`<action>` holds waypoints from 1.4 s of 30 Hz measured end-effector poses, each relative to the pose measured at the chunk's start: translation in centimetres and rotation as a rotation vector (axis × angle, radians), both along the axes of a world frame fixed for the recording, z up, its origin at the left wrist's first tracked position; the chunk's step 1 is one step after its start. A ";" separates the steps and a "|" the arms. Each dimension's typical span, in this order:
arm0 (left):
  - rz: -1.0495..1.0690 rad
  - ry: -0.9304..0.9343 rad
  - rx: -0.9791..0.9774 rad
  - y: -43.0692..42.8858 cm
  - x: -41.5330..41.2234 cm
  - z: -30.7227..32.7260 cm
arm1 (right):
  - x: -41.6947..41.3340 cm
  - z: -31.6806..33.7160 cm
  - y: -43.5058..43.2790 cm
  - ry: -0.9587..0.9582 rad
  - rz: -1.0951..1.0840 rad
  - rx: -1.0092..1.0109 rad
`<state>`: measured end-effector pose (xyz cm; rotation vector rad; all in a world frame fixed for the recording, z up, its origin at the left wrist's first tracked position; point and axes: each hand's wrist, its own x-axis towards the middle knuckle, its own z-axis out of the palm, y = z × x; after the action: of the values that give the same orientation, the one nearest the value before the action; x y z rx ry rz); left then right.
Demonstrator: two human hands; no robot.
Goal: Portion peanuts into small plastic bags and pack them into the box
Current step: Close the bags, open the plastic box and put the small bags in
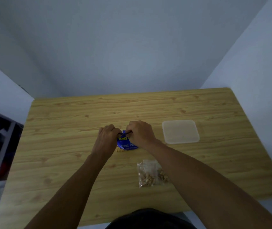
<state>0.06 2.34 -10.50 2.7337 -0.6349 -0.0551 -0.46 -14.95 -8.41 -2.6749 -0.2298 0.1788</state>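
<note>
Holds a blue printed foil peanut packet [127,145] by its top edge, left hand [106,141] on one side and right hand [140,133] on the other. Fingers of both curled tight on the foil, knuckles nearly meeting. Looks like a grip for pulling the mouth apart or pressing it closed; cannot tell which, since the fingers hide the seam. Rests the packet's bottom on the pale wood-grain laminate table [65,129], near its middle, probably to steady it and spill nothing while working the top. At the packet's lower left corner, a patch of peanut colour, printed or real; too blurred to say.

Nearer the body, lying flat and partly under the right forearm: small clear plastic bags [148,174] with peanuts inside, apart from the packet. Judged to be filled portions parked close at hand until packing. Seems like two overlapping; cannot count surely.

To the right of the hands, near but untouched: a square translucent plastic box [180,131], placed within easy reach of the right hand for loading. Cannot tell whether its lid is on. No bags visible inside, so packing judged not yet begun.
</note>
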 end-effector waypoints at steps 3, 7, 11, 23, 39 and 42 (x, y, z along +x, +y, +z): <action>-0.013 -0.061 0.020 0.0 0.0 0.4 | -0.1 -0.2 -0.6 0.012 0.023 0.024; -0.039 -0.149 0.091 -0.8 -0.2 0.3 | -0.1 -0.6 -3.0 0.076 -0.002 0.008; -0.008 -0.162 0.124 -1.7 -0.3 -0.2 | -0.4 -1.6 -5.1 0.118 -0.035 -0.026; -0.010 -0.240 0.158 -1.4 -0.8 0.3 | -2.7 -1.7 -7.4 0.133 -0.145 0.325; -0.155 -0.006 -0.259 -9.1 -8.5 -1.7 | -14.1 -4.9 -13.5 0.204 -0.448 0.129; -0.118 0.159 -0.268 -10.1 -11.3 -4.1 | -15.3 -5.3 -12.9 0.335 -0.622 0.099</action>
<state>-11.20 -7.75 -14.57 2.4052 -0.7028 -0.1985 -15.72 -27.82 -13.67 -2.4326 0.6684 0.3939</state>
